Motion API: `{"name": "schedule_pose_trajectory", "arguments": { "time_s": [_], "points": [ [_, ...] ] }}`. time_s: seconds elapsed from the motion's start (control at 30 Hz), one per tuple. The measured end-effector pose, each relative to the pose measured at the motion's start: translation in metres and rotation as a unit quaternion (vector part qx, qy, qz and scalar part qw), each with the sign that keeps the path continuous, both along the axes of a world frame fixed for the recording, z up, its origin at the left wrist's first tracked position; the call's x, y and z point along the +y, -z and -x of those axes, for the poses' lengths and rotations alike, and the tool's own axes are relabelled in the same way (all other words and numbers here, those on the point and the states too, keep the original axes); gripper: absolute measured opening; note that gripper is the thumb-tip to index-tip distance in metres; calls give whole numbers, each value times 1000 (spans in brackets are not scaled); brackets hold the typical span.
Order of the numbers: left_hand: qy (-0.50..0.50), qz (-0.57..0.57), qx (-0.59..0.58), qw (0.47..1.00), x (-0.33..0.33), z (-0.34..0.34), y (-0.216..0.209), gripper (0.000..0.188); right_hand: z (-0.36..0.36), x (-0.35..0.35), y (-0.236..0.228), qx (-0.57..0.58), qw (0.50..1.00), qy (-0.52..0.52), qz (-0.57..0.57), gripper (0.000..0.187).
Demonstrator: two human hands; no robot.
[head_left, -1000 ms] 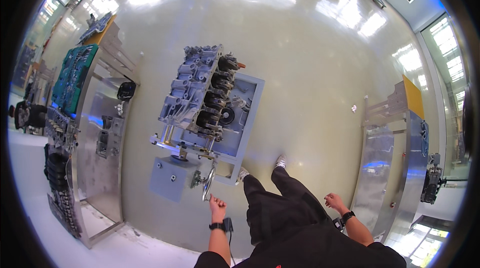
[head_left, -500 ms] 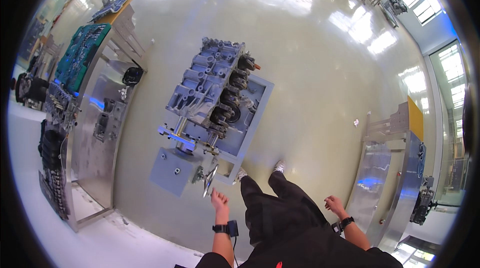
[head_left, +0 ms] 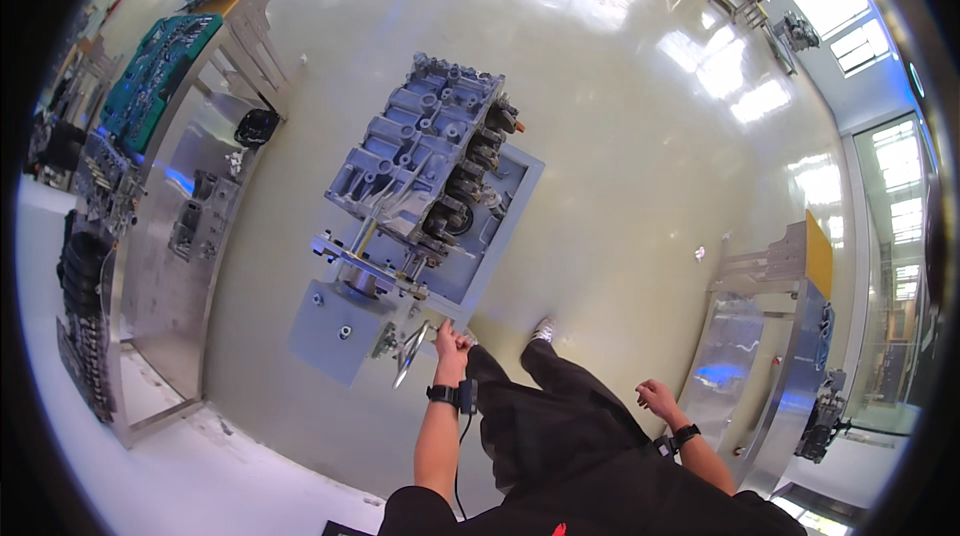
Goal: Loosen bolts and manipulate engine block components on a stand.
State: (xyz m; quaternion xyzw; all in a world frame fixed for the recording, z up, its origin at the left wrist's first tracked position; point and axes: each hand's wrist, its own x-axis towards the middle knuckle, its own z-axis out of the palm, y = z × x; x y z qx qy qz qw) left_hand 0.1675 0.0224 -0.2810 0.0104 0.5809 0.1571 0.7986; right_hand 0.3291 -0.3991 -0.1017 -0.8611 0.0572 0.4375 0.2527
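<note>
A grey metal engine block (head_left: 408,141) is mounted on a stand ahead of me. Its crankshaft (head_left: 462,206) is exposed along the right side. A shiny handwheel (head_left: 411,354), seen nearly edge-on, projects from the grey gearbox housing (head_left: 335,331) at the stand's near end. Right beside the wheel's upper edge is my left hand (head_left: 452,341), its fingers curled closed; whatever is in them is hidden. My right hand (head_left: 657,399) hangs at my right side, loosely closed, with nothing visible in it.
At left, a metal workbench (head_left: 165,286) carries a green tray of parts (head_left: 160,81) and several engine parts. Another metal bench (head_left: 760,346) stands at right. The stand's grey base tray (head_left: 515,206) juts out beside the engine, near my shoes (head_left: 544,329).
My left hand has moved forward, from beside the handwheel's lower end to its upper end. My right hand has shifted slightly left and forward. The view has shifted slightly.
</note>
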Motion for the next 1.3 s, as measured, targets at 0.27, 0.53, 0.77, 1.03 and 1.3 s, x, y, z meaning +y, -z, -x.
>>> {"name": "schedule_pose_trajectory", "arguments": {
  "time_s": [0.27,0.53,0.77,1.03,1.3],
  "points": [
    [8,-56,130,990,-28,139,22,39,1,-7,5,13,999,36,-4,24],
    [29,2,213,977,-27,92,153,26,-6,23,22,42,999,-16,-13,24],
    [-52,44,170,983,-21,122,75,31,-10,49,26,37,995,-96,-16,24],
    [-14,-3,270,963,-14,76,89,25,-3,71,38,63,986,-154,-1,26],
    [-45,-13,244,969,-2,-12,33,31,34,79,30,41,993,-86,-72,25]
  ]
}}
